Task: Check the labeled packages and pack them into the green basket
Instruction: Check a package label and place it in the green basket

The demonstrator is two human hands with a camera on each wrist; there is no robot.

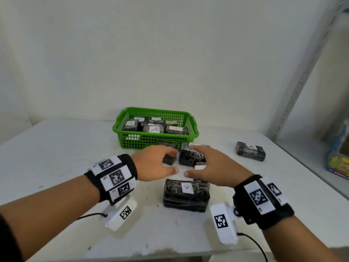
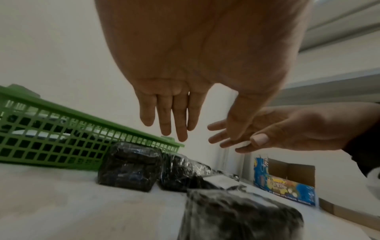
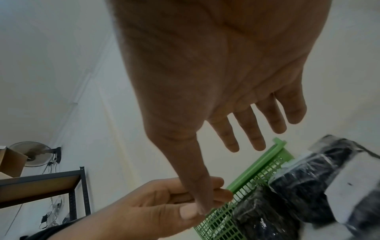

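Note:
The green basket (image 1: 132, 142) stands at the back of the white table (image 1: 56, 148) and holds several black wrapped packages labelled A. Both hands hover just in front of it, fingers straight, holding nothing. My left hand (image 1: 158, 162) is above a small black package (image 1: 168, 160) (image 2: 129, 168). My right hand (image 1: 211, 164) is over a larger tilted package (image 1: 188, 156) (image 3: 320, 178), partly hiding it. Another package with an A label (image 1: 186, 194) lies nearer to me. A further labelled package (image 1: 250, 150) lies apart at the right.
A shelf at the right holds a colourful box (image 1: 338, 163) (image 2: 283, 183) behind a pale metal upright (image 1: 302, 78). The right wrist view shows a dark shelf rack (image 3: 41, 183) and a fan (image 3: 30, 152) off to the side. The table's front edge (image 1: 151, 252) is close to me.

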